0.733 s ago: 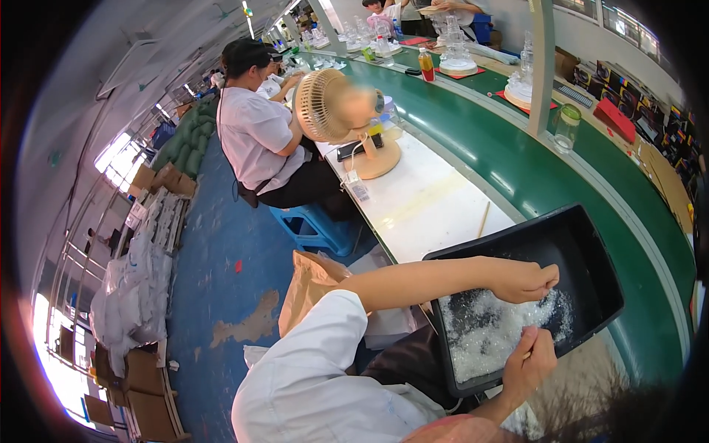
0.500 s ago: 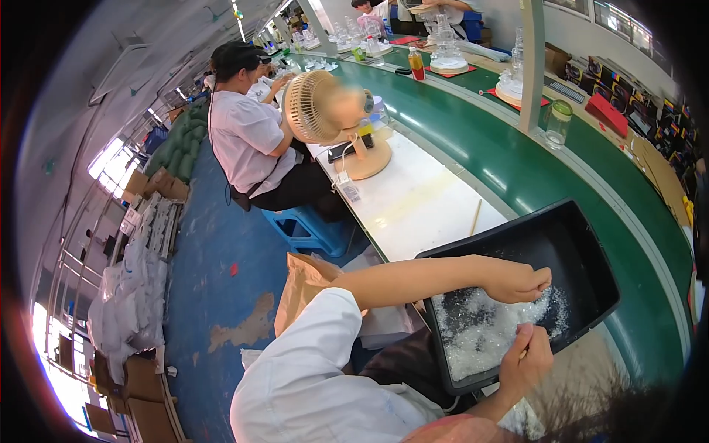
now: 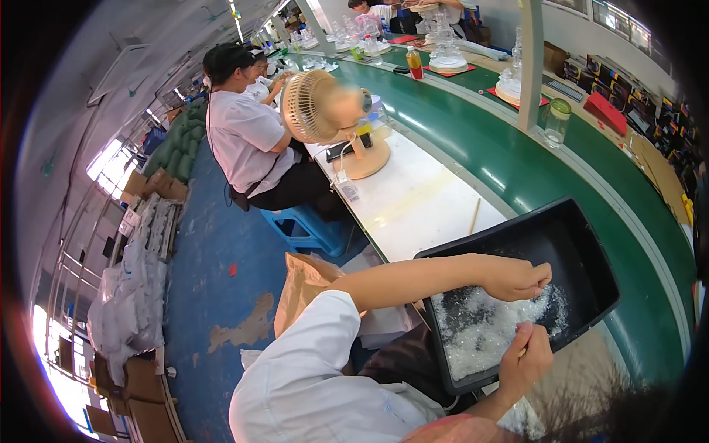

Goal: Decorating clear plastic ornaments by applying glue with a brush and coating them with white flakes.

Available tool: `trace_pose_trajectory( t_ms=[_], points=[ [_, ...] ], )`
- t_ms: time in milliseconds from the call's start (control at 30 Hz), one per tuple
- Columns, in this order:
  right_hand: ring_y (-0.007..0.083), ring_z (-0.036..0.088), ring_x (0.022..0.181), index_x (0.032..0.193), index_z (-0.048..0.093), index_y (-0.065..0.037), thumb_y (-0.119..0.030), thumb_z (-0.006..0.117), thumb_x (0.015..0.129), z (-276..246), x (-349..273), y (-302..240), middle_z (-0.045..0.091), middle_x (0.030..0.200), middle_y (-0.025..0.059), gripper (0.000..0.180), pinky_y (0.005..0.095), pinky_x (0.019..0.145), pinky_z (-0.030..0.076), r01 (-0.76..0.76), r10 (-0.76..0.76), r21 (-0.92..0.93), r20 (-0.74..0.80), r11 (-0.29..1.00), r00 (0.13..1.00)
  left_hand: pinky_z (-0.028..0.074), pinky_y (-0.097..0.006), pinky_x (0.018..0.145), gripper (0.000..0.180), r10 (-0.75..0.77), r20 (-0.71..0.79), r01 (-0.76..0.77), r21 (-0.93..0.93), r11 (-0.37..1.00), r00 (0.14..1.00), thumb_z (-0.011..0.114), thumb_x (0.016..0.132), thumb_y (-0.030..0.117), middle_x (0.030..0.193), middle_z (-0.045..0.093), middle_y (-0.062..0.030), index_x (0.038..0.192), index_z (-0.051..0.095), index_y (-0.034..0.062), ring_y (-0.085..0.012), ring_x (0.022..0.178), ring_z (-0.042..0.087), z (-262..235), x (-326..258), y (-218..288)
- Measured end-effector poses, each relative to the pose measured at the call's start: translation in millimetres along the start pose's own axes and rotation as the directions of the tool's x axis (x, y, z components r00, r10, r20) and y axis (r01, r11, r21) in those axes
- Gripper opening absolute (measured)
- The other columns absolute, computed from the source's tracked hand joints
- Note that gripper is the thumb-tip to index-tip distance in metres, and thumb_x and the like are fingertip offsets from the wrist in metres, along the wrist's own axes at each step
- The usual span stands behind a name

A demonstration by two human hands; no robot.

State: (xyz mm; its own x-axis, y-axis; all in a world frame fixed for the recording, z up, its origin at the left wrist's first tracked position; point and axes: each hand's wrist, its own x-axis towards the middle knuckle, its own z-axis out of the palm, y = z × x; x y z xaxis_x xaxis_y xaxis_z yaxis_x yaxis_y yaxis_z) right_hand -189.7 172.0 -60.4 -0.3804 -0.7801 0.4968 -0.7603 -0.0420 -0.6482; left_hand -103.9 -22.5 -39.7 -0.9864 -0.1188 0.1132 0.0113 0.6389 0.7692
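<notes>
Within oblong tray (image 3: 550, 244), glassy granules (image 3: 473, 340)

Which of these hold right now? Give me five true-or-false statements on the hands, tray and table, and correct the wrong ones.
1. The left hand is over the black tray, fingers curled. True.
2. Clear and white granules cover the whole tray bottom evenly. False: they lie unevenly toward the left and near part; the far right is bare.
3. The right hand is spread flat. False: it is curled around a thin tan stick-like tool, mostly hidden.
4. A thin wooden stick lies on the white table. True.
5. The cream fan stands on the floor. False: it stands on the table.
</notes>
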Motion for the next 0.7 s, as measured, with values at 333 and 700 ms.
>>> trace_pose_trajectory(
  t_ms=[333, 700],
  points=[
    [0.0369, 0.057, 0.064, 0.079, 0.06, 0.002, -0.009, 0.056, 0.096, 2.8, 1.7, -2.2, 0.058, 0.072, 0.0163, 0.021, 0.0436, 0.057, 0.043, 0.025, -0.022, 0.05, -0.045, 0.998, 0.999, 0.043, -0.049, 0.067, 0.018, -0.037, 0.009, 0.036, 0.016, 0.999, 0.999, 0.045, 0.103, 0.018, 0.077, 0.06, -0.0202, 0.107, 0.037, 0.0021, -0.044, 0.074, 0.058, -2.3, -0.6, 3.4],
    [0.0375, 0.055, 0.063, 0.078, 0.057, 0.002, -0.01, 0.056, 0.096, 2.2, 2.8, -3.5, 0.055, 0.071, 0.0165, 0.021, 0.0439, 0.056, 0.042, 0.026, -0.025, 0.033, -0.04, 0.999, 0.999, 0.044, -0.049, 0.068, 0.018, -0.077, 0.022, 0.077, 0.01, 0.997, 0.997, 0.045, 0.103, 0.017, 0.078, 0.06, -0.0208, 0.107, 0.037, 0.0013, -0.0442, 0.076, 0.058, -2.8, -0.1, 5.3]
  ],
)
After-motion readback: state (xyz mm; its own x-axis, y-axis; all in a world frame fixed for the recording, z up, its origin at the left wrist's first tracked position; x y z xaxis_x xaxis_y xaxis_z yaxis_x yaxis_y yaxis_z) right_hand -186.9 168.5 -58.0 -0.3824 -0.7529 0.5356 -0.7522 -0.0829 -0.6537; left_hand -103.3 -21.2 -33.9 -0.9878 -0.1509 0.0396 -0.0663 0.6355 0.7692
